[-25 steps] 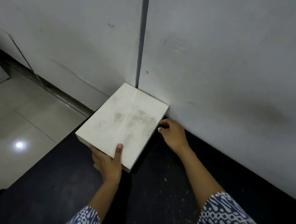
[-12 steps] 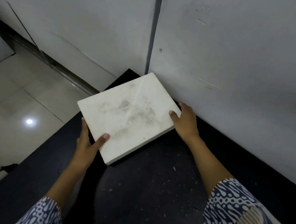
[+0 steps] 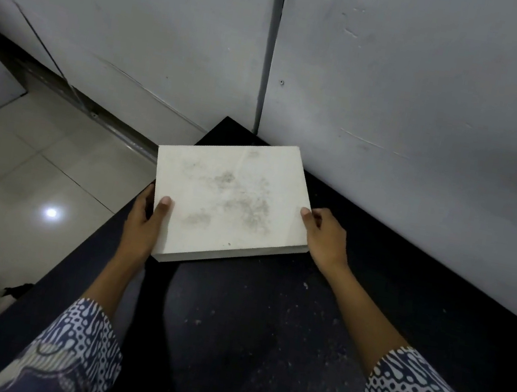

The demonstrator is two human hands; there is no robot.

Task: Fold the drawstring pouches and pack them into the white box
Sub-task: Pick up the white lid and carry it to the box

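A flat white box [image 3: 229,201] with a closed, smudged lid is held over the far left corner of a black table [image 3: 262,332]. My left hand [image 3: 144,222] grips its left edge, thumb on the lid and fingers underneath. My right hand [image 3: 325,237] holds the right edge near the front corner. The box is roughly square to me and slightly tilted. No drawstring pouches are in view.
A grey panelled wall [image 3: 401,99] runs along the table's far side, with a vertical seam [image 3: 271,45] behind the box. To the left the table ends above a pale tiled floor [image 3: 16,174]. Specks of dust lie on the tabletop.
The box has been turned clockwise and drawn away from the wall corner toward me. My left hand shifted from the front edge to the left edge; my right hand stayed on the right side.
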